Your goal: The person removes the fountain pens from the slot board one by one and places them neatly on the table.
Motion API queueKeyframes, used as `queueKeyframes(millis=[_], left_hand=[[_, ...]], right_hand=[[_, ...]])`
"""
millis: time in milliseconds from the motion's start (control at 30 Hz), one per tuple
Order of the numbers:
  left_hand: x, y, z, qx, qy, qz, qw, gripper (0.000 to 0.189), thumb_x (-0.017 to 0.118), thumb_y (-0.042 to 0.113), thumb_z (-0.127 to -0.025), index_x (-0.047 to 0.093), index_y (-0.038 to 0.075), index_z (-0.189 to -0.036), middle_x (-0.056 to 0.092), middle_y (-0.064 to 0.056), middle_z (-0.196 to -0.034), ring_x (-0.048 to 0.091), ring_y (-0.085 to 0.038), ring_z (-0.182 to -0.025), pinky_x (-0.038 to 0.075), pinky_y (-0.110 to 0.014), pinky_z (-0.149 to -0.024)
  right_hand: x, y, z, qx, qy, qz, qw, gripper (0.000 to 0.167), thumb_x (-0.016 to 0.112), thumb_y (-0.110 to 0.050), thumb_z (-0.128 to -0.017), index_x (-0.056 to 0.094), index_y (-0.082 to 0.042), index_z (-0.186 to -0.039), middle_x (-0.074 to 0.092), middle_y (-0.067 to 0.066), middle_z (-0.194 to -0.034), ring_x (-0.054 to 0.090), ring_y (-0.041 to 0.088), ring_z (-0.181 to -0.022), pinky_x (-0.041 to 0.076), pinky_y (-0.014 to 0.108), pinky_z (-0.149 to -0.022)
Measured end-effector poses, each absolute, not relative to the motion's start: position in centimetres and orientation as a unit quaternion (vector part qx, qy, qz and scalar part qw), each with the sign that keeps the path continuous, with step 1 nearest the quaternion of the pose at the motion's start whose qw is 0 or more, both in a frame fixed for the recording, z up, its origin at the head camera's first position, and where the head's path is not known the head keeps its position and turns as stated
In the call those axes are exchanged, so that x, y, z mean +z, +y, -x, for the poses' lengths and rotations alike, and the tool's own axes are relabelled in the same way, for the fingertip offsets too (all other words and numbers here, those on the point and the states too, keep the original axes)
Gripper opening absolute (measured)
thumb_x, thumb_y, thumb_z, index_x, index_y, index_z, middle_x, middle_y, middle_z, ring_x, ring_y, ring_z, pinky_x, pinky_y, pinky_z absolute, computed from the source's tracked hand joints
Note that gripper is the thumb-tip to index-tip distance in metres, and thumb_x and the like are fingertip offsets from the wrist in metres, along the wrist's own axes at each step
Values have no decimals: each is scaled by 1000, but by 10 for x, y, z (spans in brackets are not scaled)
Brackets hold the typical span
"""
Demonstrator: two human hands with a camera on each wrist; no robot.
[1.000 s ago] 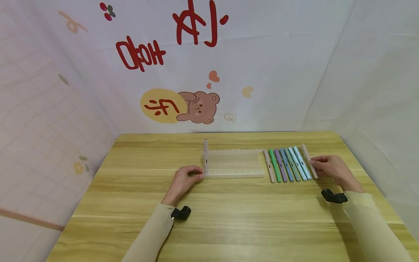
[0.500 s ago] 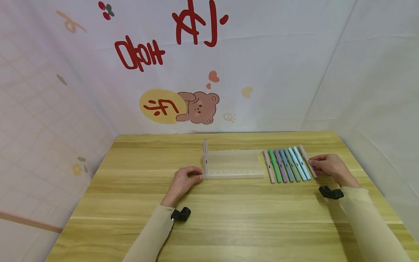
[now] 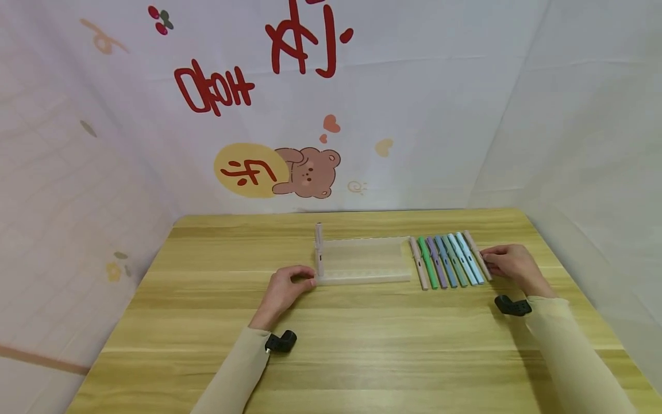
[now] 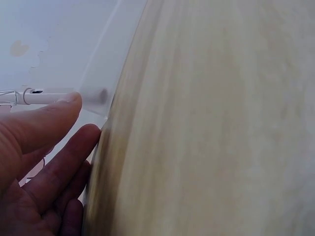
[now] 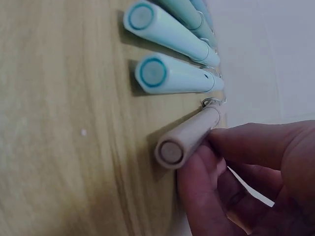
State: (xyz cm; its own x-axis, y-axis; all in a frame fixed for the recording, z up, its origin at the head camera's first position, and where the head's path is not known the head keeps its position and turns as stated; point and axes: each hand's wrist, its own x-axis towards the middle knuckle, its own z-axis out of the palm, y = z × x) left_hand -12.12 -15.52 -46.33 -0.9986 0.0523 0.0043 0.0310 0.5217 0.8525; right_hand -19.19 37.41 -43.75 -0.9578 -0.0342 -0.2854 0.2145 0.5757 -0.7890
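My right hand (image 3: 512, 267) pinches a pinkish-beige pen (image 5: 189, 135) lying at the right end of a row of pens. Its thumb and a finger meet the pen's right side, and its round end faces the right wrist camera. Directly beside it lie two light blue pens (image 5: 177, 73). On the left, my left hand (image 3: 286, 287) holds the left end of a clear plastic pen rack (image 3: 367, 279), thumb and fingertips at its corner. A pale pinkish pen (image 3: 319, 253) stands upright in the rack's leftmost place, just behind that thumb.
Between the rack and the light blue pens lie a beige pen (image 3: 419, 264), a green pen (image 3: 428, 263), a purple pen (image 3: 437, 263), a blue pen (image 3: 446, 262) and a grey-green pen (image 3: 455, 261). A printed cloth wall (image 3: 414, 115) rises behind the wooden table (image 3: 362, 345).
My right hand has shifted the pinkish-beige pen left, closer to the light blue pens. The left hand stays at the rack's corner. The head view has turned slightly.
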Motion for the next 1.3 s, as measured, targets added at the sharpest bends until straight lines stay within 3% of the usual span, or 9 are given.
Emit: queueKeyframes(millis=[300,400,467,600,733,967,1067,1200,1300], left_hand=[[-464,-161,120,483,875,-22,13,12,80,13,-91,79,13,-103,75,-1,-108,65,-25,-110,48,-49,-101],[-463,-162,122,483,875,-25,13,12,80,14,-91,79,13,-103,75,-1,-108,65,-25,-110,48,-49,-101],[-461,-163,123,482,876,-25,12,12,80,14,-91,79,14,-103,75,-1,-108,65,-24,-110,48,-48,-101],[-458,-164,123,483,875,-25,12,13,80,13,-91,79,13,-104,75,-2,-108,65,-25,-110,48,-48,-102],[-460,-164,123,486,873,-26,13,13,80,13,-91,79,13,-103,75,-1,-108,65,-24,-110,48,-47,-101],[-463,-162,123,493,870,-34,13,12,80,13,-91,79,13,-103,75,-1,-107,65,-24,-109,48,-47,-101],[-463,-161,122,495,868,-30,15,12,80,13,-91,79,14,-103,75,0,-107,65,-23,-108,48,-47,-100],[-463,-161,121,494,869,-28,16,12,80,14,-91,79,14,-103,75,0,-107,65,-23,-108,48,-47,-100],[-464,-163,120,491,871,-28,15,12,80,14,-91,79,14,-103,75,0,-107,65,-23,-108,48,-48,-100]], right_hand=[[-439,367,191,-442,887,-41,125,45,50,-15,-108,55,22,-132,71,26,-116,69,2,-82,61,27,-74],[-436,364,183,-405,909,-34,98,46,49,-20,-108,57,19,-132,72,24,-110,68,6,-80,60,28,-70],[-433,360,178,-359,931,-29,66,45,50,-22,-106,62,14,-130,73,19,-99,63,11,-71,54,30,-61],[-424,351,167,-284,959,-20,5,44,50,-27,-106,66,7,-128,72,22,-100,58,21,-68,41,33,-54],[-416,339,155,-270,962,-5,-42,44,51,-30,-107,67,5,-129,69,28,-118,67,35,-85,45,36,-59],[-395,304,140,-302,949,27,-89,41,52,-31,-108,68,1,-129,69,28,-122,67,48,-102,53,47,-70],[-389,287,136,-326,939,40,-99,40,54,-31,-108,69,-1,-129,70,25,-123,70,39,-104,52,32,-72],[-388,267,132,-359,923,60,-121,36,58,-30,-107,71,-4,-126,72,19,-120,65,-3,-97,45,10,-73],[-389,252,130,-372,915,75,-133,33,59,-30,-106,72,-6,-124,74,15,-113,53,-20,-91,43,6,-75]])
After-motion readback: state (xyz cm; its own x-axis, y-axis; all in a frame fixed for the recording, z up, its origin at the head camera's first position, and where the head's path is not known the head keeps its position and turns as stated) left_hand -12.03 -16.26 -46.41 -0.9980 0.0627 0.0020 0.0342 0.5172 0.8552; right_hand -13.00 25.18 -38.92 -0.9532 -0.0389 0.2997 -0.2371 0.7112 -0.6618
